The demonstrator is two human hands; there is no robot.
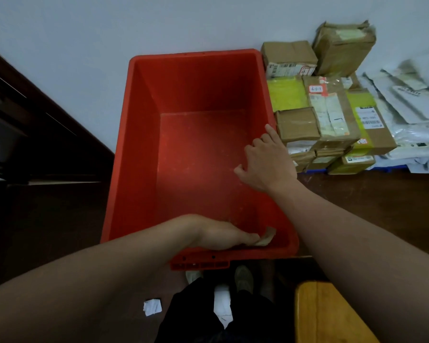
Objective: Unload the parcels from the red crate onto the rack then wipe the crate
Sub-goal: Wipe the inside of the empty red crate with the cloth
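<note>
The red crate (139,149) stands in the middle of the view with no parcels inside; its floor looks dusty. My left hand (221,235) reaches down inside the near wall and presses a small pale cloth (266,238) against the crate's near right corner. My right hand (266,160) rests on the crate's right rim, fingers spread along the edge and thumb inside. Brown cardboard parcels (315,115) are stacked to the right of the crate against the wall.
White plastic mail bags (411,112) lie at the far right. Dark wooden furniture (22,125) stands on the left. A yellow wooden surface (327,313) sits at the lower right. Paper scraps (152,306) lie on the floor by my feet.
</note>
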